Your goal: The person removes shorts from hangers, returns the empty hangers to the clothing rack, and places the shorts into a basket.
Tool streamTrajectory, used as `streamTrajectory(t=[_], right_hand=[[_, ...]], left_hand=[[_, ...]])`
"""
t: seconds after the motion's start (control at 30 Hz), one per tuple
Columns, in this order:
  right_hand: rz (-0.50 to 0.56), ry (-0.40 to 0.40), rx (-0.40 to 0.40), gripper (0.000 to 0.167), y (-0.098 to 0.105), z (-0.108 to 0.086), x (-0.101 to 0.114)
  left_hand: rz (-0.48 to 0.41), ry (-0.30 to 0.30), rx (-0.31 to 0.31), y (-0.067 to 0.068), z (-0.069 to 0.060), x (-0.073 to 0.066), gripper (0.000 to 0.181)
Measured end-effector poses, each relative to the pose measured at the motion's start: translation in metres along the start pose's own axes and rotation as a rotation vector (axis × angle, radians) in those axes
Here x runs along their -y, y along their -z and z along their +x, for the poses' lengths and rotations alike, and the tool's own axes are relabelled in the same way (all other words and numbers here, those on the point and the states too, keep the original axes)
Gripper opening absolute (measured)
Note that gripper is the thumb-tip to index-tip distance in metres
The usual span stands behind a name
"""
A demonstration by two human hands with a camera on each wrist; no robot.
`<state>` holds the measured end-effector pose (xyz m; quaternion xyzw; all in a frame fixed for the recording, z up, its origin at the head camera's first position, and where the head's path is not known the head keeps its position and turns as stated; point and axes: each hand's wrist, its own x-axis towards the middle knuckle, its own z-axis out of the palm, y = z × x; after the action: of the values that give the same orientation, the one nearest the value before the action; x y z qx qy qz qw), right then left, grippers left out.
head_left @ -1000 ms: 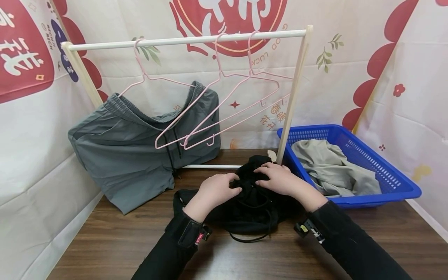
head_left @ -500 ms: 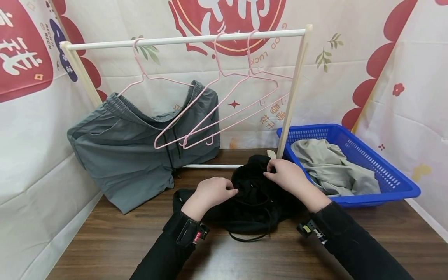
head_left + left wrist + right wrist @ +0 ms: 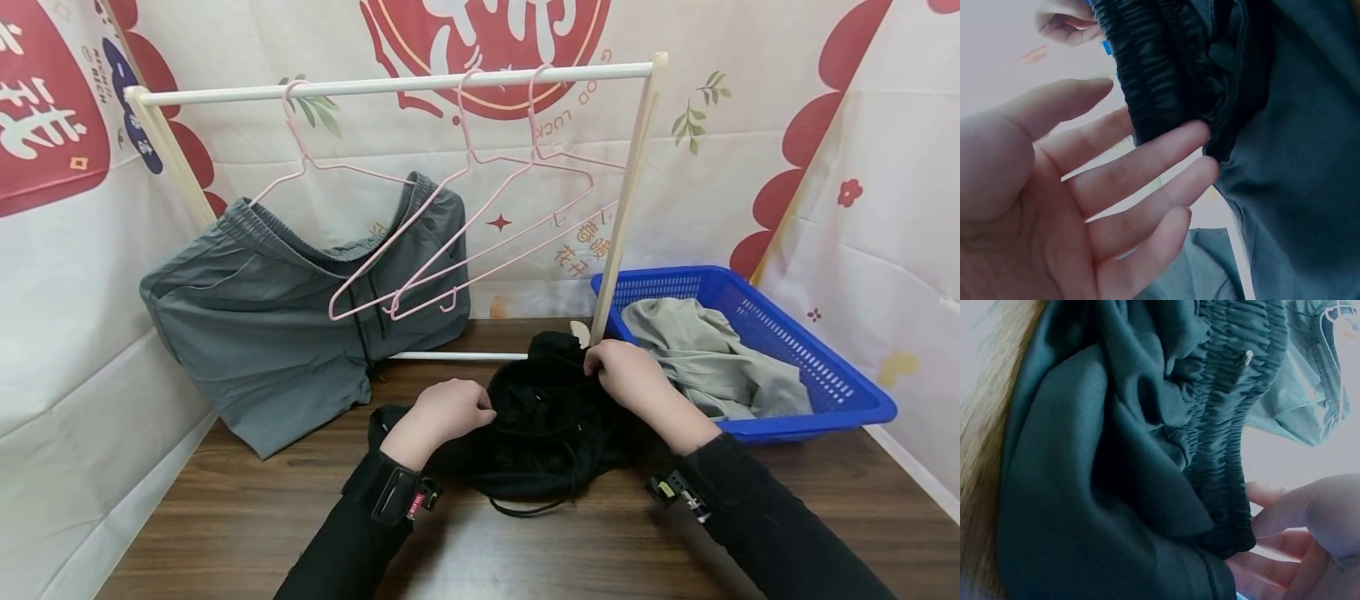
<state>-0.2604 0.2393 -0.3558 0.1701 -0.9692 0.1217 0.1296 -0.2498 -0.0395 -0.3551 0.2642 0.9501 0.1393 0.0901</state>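
Note:
Bunched on the table lie black pants with a gathered elastic waistband and a loose drawstring. My left hand holds the left edge of the waistband; in the left wrist view its index fingertip goes behind the band, the thumb lies by the edge, and the other fingers are extended. My right hand pinches the opposite edge, with thumb at the rim and fingers partly hidden behind the cloth in the right wrist view. Between the hands the waist opening is spread. The legs are folded beneath and hard to make out.
A white rack stands behind, with grey shorts on one pink hanger and two bare pink hangers beside it. At right, a blue basket with beige cloth sits close to my right hand.
My hands have moved apart, the left slightly leftward and the right to the right, widening the waist opening. The right fingers have gone from spread over the cloth to pinching its edge.

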Motion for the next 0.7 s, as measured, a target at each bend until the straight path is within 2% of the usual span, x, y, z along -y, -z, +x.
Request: streamTrajectory(t=[0.17, 0.23, 0.43, 0.7], right_hand=[[-0.061, 0.061, 0.038, 0.033, -0.001, -0.004, -0.001], [-0.104, 0.111, 0.038, 0.031, -0.002, -0.005, -0.002], [-0.302, 0.266, -0.011, 0.023, -0.006, -0.012, -0.007], [-0.353, 0.34, -0.072, 0.027, -0.002, -0.016, -0.015]], left_hand=[[0.029, -0.064, 0.093, -0.003, -0.003, 0.001, 0.025], [0.058, -0.081, 0.104, -0.004, -0.004, 0.001, 0.027], [0.096, -0.094, 0.087, -0.004, -0.005, 0.005, 0.029], [0.115, -0.085, 0.009, 0.008, -0.01, 0.013, 0.028]])
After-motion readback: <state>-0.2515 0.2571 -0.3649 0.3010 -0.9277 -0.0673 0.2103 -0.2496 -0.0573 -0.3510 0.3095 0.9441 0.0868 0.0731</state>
